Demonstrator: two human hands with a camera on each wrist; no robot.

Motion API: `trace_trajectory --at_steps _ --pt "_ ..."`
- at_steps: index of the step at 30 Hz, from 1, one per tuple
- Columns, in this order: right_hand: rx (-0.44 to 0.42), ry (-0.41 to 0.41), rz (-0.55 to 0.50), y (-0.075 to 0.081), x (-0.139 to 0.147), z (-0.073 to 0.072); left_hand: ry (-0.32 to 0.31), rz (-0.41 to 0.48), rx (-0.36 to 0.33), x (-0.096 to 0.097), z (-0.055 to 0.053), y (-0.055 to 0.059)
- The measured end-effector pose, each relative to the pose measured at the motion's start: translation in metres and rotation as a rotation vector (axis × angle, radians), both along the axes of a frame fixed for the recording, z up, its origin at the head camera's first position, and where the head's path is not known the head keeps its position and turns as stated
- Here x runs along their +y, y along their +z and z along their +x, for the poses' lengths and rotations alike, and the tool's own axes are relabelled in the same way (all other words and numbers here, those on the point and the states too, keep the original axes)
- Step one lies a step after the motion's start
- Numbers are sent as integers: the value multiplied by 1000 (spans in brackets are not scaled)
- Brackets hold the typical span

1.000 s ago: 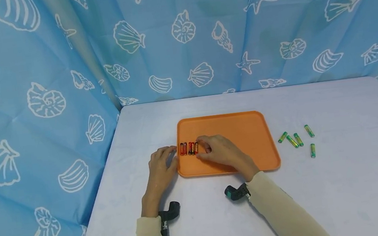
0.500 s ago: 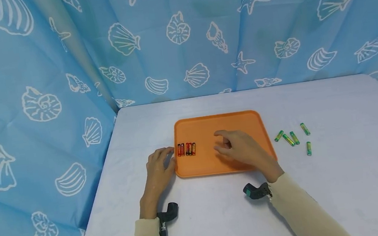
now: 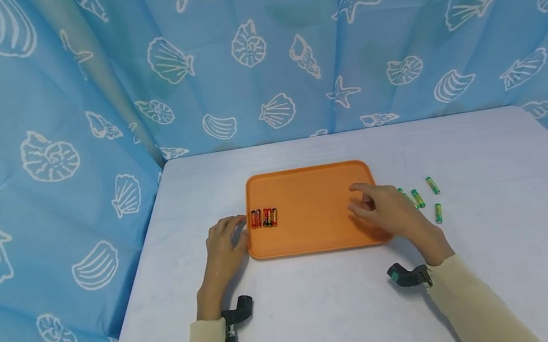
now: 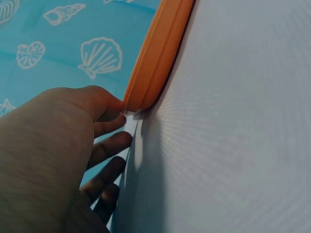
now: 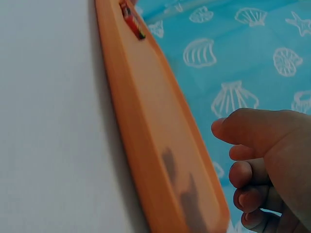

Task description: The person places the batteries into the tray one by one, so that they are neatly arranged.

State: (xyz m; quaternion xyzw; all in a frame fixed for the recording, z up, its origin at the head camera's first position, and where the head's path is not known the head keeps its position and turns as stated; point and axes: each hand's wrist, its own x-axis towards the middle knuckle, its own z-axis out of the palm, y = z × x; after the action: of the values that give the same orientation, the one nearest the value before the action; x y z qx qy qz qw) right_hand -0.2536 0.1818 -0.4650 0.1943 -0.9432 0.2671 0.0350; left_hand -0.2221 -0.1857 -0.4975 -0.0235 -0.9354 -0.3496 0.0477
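A row of several red-and-black batteries (image 3: 264, 218) lies along the left side of an orange tray (image 3: 311, 189). At the tray's left edge rests my left hand (image 3: 222, 250); its thumb touches the rim in the left wrist view, the other fingers loosely bent. My right hand (image 3: 385, 208) hovers over the tray's right side, thumb and forefinger apart, with nothing between them. Just past it, several green batteries (image 3: 418, 198) lie scattered on the table, one partly hidden behind the hand. The right wrist view catches a red battery (image 5: 132, 22) at the tray's far end.
A white cloth covers the table (image 3: 320, 307). Blue curtains (image 3: 224, 86) with white shell prints hang behind and on the left. Each forearm carries a black wrist camera (image 3: 408, 275) close above the table.
My right hand has left the red batteries, fingers parting, and swept right across the tray toward the green ones. The left hand stays at the tray edge. The whole head view shifts slightly.
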Motion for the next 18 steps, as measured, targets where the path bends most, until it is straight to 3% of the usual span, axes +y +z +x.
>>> trace_trajectory --at_steps 5,18 --pt "17 -44 29 -3 23 2 -1 -6 11 -1 0 -1" --pt "-58 -168 80 -3 70 6 -6 1 10 -1 0 -1"
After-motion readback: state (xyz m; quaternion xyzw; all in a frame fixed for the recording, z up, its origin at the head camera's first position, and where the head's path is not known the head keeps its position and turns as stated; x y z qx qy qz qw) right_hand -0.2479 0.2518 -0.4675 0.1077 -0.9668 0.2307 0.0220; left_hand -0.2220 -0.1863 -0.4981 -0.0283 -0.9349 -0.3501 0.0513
